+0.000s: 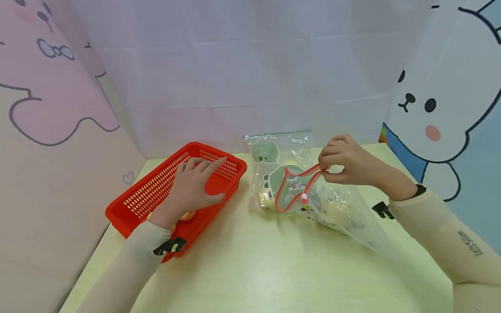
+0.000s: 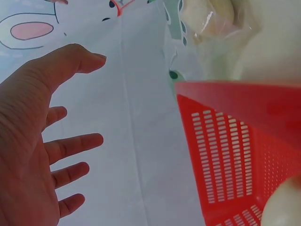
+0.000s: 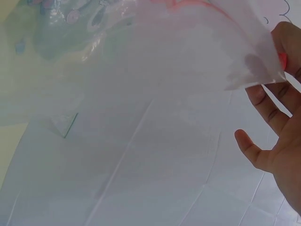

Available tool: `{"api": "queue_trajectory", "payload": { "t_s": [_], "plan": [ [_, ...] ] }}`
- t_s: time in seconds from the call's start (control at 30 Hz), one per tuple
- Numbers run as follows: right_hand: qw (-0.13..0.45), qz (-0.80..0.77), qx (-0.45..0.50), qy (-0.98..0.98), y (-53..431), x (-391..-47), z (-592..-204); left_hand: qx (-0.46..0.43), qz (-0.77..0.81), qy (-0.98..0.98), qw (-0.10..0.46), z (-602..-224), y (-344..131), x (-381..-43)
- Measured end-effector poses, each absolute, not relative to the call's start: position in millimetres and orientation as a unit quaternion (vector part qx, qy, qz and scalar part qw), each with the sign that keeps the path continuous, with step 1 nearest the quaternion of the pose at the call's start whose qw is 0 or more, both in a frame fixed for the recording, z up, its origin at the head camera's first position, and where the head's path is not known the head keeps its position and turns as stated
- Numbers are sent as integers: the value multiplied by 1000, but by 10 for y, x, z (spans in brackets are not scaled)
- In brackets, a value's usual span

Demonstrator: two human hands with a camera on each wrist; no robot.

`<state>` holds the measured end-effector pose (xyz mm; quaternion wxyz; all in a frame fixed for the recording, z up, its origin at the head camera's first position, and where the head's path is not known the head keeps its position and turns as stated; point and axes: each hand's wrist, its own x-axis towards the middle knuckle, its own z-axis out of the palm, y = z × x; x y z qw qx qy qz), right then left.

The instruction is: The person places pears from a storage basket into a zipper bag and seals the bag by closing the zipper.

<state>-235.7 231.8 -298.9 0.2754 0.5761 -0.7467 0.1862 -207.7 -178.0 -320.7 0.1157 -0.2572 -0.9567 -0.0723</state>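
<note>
My right hand [image 1: 344,161] pinches the red-edged mouth of a clear zip bag [image 1: 338,208], which stands partly open and has a white slider. A pale round item shows inside this bag. In the right wrist view the bag's film [image 3: 188,56] hangs from the thumb and fingers of my right hand [image 3: 287,108]. Over the red plastic basket [image 1: 133,204] hovers my left hand [image 1: 189,189], fingers spread and holding nothing. Pale yellowish round items [image 1: 188,215] lie in the basket, largely hidden by the hand; one pale round item [image 2: 287,205] shows in the left wrist view.
Behind the red-edged bag, a second clear zip bag [image 1: 262,141] with a green top edge and printed cartoons lies on the table [image 1: 250,269], pale round contents inside. Cloth with cartoon prints [image 1: 250,65] closes off the back and sides.
</note>
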Motion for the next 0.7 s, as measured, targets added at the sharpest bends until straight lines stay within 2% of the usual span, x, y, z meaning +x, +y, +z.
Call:
{"api": "queue_trajectory", "payload": {
  "t_s": [0.4,0.7],
  "plan": [
    [278,185,574,-748,2309,-2351,-2985,-172,-105,-977,69,-3312,-2487,-1876],
    [276,186,569,-752,2314,-2344,-3002,-114,-86,-989,33,-3594,-2869,-1713]
  ]
}}
